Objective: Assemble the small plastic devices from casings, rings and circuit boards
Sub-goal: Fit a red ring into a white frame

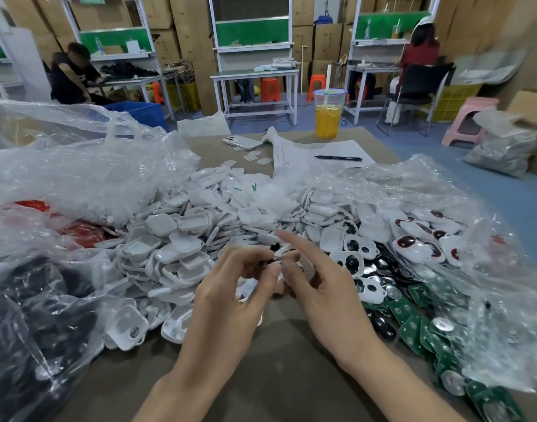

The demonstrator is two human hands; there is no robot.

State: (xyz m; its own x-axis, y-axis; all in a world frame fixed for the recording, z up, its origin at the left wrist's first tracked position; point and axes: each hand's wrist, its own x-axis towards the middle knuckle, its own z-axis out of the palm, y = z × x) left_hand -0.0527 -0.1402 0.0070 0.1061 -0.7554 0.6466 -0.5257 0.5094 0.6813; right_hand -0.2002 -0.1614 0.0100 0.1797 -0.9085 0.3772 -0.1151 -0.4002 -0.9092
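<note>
Casing piece (280, 256), small, white with a dark bit on it, is held mid-air at table centre, pinched from both sides. The left hand (230, 293) nips it with thumb and fingertips; the right hand (328, 290) grips it from the other side, index finger sticking out straight toward 11 o'clock. Whether a ring or board is seated in it, I cannot tell: too small, half hidden by fingers.

Progress, as a judgement: early to middle. From the piece, at 2 to 3 o'clock there is a modest batch of finished-looking units (413, 242) with dark red-rimmed inserts. At 9 to 12 o'clock sits a far larger heap of empty white casings (182, 236). At 4 to 5 o'clock is a spread of green circuit boards (413, 318), unused. At 8 o'clock is a bag of black parts (33, 315), probably rings. Most of the work remains.

Room: bare table (276, 376) shows only at 6 o'clock, around the wrists. Heaps and loose plastic wrap (78, 178) crowd both sides, so a wide elbow swing could drag parts. The far table edge at 12 to 1 o'clock carries a phone (242, 142), a paper sheet (310, 153) with a pen (337, 157), and a drink jar (328, 114).
</note>
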